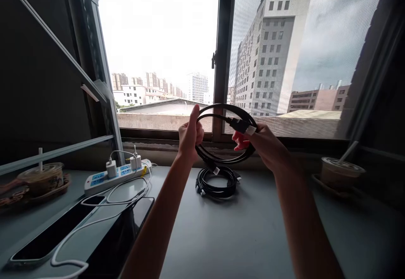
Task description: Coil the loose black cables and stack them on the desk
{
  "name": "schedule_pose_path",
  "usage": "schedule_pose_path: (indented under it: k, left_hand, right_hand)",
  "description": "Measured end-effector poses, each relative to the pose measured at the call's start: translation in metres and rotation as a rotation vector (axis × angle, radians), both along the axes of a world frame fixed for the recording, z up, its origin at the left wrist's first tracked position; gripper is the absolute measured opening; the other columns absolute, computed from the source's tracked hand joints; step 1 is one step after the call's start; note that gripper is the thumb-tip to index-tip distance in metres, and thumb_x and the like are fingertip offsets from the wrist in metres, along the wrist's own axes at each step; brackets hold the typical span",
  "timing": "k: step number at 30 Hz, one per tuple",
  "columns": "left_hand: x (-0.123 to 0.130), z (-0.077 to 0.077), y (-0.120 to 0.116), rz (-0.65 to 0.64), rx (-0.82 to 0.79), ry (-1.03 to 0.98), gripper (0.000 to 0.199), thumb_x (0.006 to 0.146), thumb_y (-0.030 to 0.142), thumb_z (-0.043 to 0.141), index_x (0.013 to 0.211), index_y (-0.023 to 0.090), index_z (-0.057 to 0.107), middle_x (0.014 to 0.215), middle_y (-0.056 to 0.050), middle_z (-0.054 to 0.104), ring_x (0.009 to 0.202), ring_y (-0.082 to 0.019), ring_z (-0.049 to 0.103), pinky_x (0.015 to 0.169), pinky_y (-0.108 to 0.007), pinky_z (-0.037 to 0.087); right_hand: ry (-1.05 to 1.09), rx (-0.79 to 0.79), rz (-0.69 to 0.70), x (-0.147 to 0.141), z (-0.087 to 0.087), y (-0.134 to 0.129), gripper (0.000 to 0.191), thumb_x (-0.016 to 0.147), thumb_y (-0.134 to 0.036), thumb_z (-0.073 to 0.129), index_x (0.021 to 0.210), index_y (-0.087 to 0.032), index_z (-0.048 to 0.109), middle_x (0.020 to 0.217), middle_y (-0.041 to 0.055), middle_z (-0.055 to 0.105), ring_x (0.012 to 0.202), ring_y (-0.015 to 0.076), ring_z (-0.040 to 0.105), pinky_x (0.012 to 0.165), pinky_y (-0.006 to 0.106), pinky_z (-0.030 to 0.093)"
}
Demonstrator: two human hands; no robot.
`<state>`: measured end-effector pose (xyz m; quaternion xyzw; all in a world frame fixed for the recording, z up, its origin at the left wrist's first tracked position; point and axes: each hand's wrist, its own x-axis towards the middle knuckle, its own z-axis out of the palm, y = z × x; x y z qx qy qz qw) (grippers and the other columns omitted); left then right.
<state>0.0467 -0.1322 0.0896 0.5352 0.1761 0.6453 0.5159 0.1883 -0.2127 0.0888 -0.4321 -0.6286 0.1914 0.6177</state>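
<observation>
A black cable [226, 106] is looped into a coil and held up in front of the window, above the table. My left hand [191, 133] is closed round the coil's left side, thumb up. On the right side, my right hand [257, 142] grips the loop. One black plug with a pale tip lies across the coil near my right fingers, and another end hangs at the lower left of the loop. Below, a second coil of black cables [218, 190] rests on the table, with several plug ends showing at its sides.
A white power strip [118, 175] with two chargers and white cords stands at the left. Two dark-screened devices [57, 230] lie front left. Iced drink cups stand at the far left [41, 182] and right [340, 173]. A metal frame [110, 114] rises at left beside the window.
</observation>
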Motion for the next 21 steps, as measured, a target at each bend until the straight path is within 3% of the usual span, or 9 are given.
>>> schedule_pose_path:
  k: [2, 5, 7, 9, 12, 15, 18, 21]
  left_hand:
    - [0.001, 0.002, -0.001, -0.132, -0.046, -0.006, 0.062, 0.075, 0.054, 0.058, 0.044, 0.021, 0.016, 0.039, 0.009, 0.014, 0.034, -0.003, 0.014, 0.032, -0.021, 0.009]
    - [0.0, 0.004, -0.003, -0.316, -0.099, -0.039, 0.059, 0.083, 0.05, 0.052, 0.047, 0.02, 0.015, 0.041, 0.009, 0.011, 0.033, -0.003, 0.013, 0.031, -0.02, 0.009]
    - [0.0, 0.004, -0.001, -0.33, -0.141, -0.037, 0.058, 0.084, 0.049, 0.05, 0.049, 0.02, 0.015, 0.042, 0.009, 0.011, 0.033, -0.002, 0.012, 0.031, -0.019, 0.008]
    - [-0.001, 0.003, 0.003, -0.296, -0.185, 0.003, 0.058, 0.084, 0.049, 0.051, 0.049, 0.02, 0.014, 0.042, 0.009, 0.011, 0.033, -0.002, 0.013, 0.03, -0.019, 0.008]
    - [-0.002, 0.001, 0.007, -0.279, -0.207, 0.051, 0.058, 0.084, 0.048, 0.052, 0.05, 0.02, 0.014, 0.043, 0.009, 0.012, 0.032, -0.001, 0.014, 0.03, -0.018, 0.008]
    - [-0.005, 0.003, 0.007, -0.34, -0.21, 0.077, 0.054, 0.087, 0.046, 0.048, 0.051, 0.02, 0.016, 0.043, 0.009, 0.014, 0.032, -0.001, 0.014, 0.029, -0.016, 0.008]
    - [-0.006, 0.003, 0.006, -0.387, -0.225, 0.142, 0.049, 0.09, 0.043, 0.044, 0.053, 0.019, 0.021, 0.045, 0.01, 0.015, 0.032, 0.0, 0.013, 0.029, -0.014, 0.007]
    - [-0.001, -0.002, 0.012, -0.35, -0.195, 0.249, 0.046, 0.091, 0.045, 0.039, 0.057, 0.02, 0.021, 0.048, 0.01, 0.015, 0.033, 0.001, 0.015, 0.03, -0.013, 0.009]
  right_hand:
    - [-0.007, 0.038, 0.005, -0.001, 0.002, -0.002, 0.05, 0.066, -0.061, 0.064, 0.069, -0.011, 0.06, 0.057, 0.0022, 0.056, 0.047, 0.0077, 0.052, 0.044, 0.019, 0.047]
    - [-0.13, 0.196, -0.175, 0.0, 0.003, -0.002, 0.046, 0.07, -0.049, 0.068, 0.097, -0.012, 0.063, 0.073, 0.0041, 0.062, 0.053, 0.0096, 0.054, 0.044, 0.02, 0.047]
    - [-0.264, 0.375, -0.319, 0.002, 0.004, -0.002, 0.056, 0.07, -0.038, 0.072, 0.12, -0.018, 0.055, 0.098, 0.0055, 0.062, 0.064, 0.0108, 0.058, 0.053, 0.022, 0.05]
    - [-0.395, 0.512, -0.409, 0.004, 0.003, 0.001, 0.067, 0.071, -0.031, 0.073, 0.132, -0.025, 0.045, 0.117, 0.0044, 0.056, 0.078, 0.0124, 0.06, 0.064, 0.022, 0.051]
    - [-0.528, 0.571, -0.487, 0.006, -0.001, 0.01, 0.044, 0.079, -0.03, 0.066, 0.121, -0.028, 0.055, 0.118, 0.0016, 0.055, 0.089, 0.0133, 0.059, 0.068, 0.02, 0.049]
    - [-0.504, 0.579, -0.568, 0.009, -0.01, 0.025, 0.021, 0.087, -0.03, 0.057, 0.107, -0.026, 0.064, 0.11, 0.0003, 0.058, 0.085, 0.0113, 0.059, 0.063, 0.019, 0.046]
    - [-0.47, 0.54, -0.64, 0.012, -0.019, 0.041, 0.023, 0.091, -0.03, 0.051, 0.109, -0.025, 0.063, 0.105, 0.0008, 0.06, 0.077, 0.0104, 0.059, 0.06, 0.02, 0.044]
    - [-0.513, 0.463, -0.702, 0.018, -0.029, 0.053, 0.026, 0.091, -0.032, 0.05, 0.112, -0.024, 0.062, 0.103, 0.0021, 0.061, 0.074, 0.0113, 0.059, 0.065, 0.022, 0.044]
